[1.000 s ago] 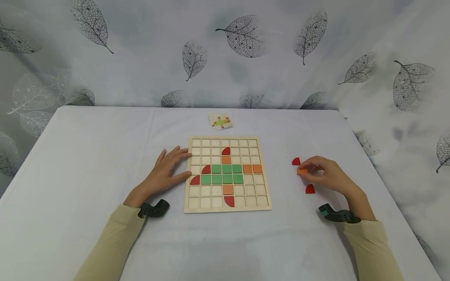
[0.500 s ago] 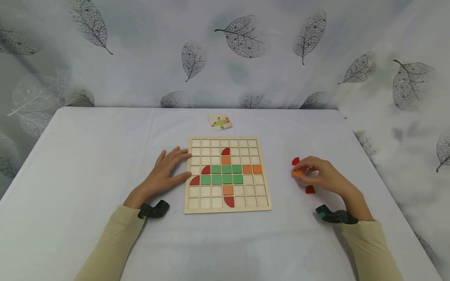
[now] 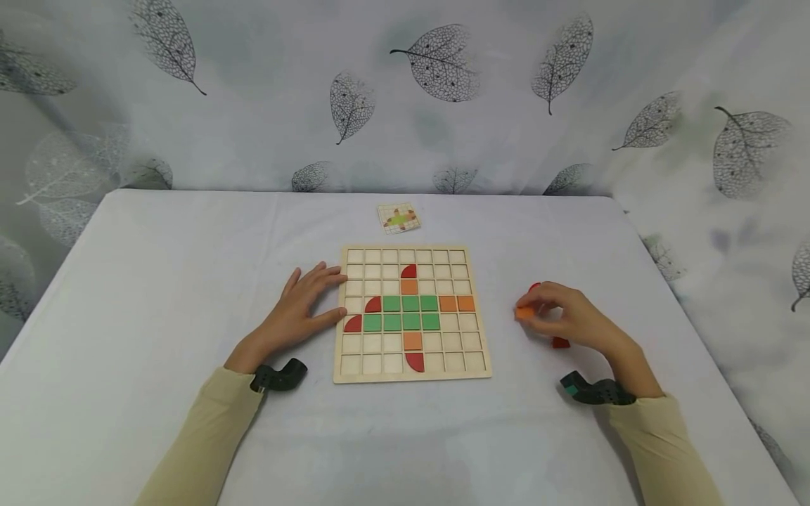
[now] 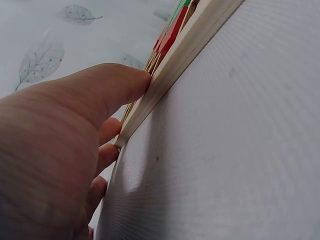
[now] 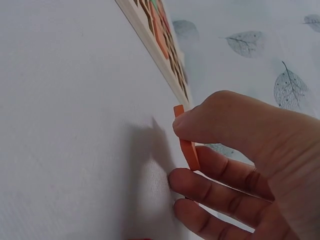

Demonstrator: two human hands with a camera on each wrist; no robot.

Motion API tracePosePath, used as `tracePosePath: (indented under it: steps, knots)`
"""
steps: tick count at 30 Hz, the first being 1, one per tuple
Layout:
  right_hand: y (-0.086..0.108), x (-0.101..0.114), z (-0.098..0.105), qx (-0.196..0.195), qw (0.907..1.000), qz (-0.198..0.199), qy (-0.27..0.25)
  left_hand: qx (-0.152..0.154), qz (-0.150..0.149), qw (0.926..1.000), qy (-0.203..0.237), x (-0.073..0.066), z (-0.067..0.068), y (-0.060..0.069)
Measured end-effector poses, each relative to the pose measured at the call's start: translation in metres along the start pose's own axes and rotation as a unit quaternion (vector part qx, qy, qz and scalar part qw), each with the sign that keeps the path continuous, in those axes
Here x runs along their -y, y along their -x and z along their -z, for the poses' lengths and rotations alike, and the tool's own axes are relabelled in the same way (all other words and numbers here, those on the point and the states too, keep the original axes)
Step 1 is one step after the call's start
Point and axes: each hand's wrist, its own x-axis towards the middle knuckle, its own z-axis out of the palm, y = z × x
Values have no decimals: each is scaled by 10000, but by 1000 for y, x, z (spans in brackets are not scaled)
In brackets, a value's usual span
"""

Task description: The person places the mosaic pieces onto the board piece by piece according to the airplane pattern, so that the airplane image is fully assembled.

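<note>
A wooden grid board [image 3: 452, 362] lies mid-table, with green squares [image 3: 392, 322], orange squares [image 3: 413, 341] and red quarter-circle pieces [image 3: 414, 362] set in its cells. My left hand [image 3: 300, 309] rests at the board's left edge, thumb and fingertips touching the rim, fingers fairly straight. To the right of the board, my right hand [image 3: 572, 316] pinches an orange square tile [image 5: 190, 152] between thumb and index finger, raised off the cloth in the right wrist view. Two loose red quarter-circle pieces lie by that hand, one [image 3: 560, 343] below it and one [image 3: 534, 286] mostly hidden behind its fingers.
A small pattern card [image 3: 399, 218] with a coloured grid picture lies beyond the board. White cloth [image 3: 405, 436] covers the table, and a leaf-print backdrop [image 3: 253, 105] hangs behind and to the right. Each wrist wears a dark camera mount.
My right hand has shifted left with the orange tile, from between the red pieces toward the board. My left hand stays at the board's edge.
</note>
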Motion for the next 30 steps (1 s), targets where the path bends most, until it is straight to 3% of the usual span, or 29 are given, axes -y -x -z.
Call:
tracePosePath:
  steps: [17, 30]
  knots:
    - [-17, 10, -13, 283, 9995, 56, -114, -44, -41, 10000, 2, 0, -2, -1]
    - [-26, 15, -21, 462, 9977, 311, -374, -16, 18, 10000, 10, 1, -1, -1]
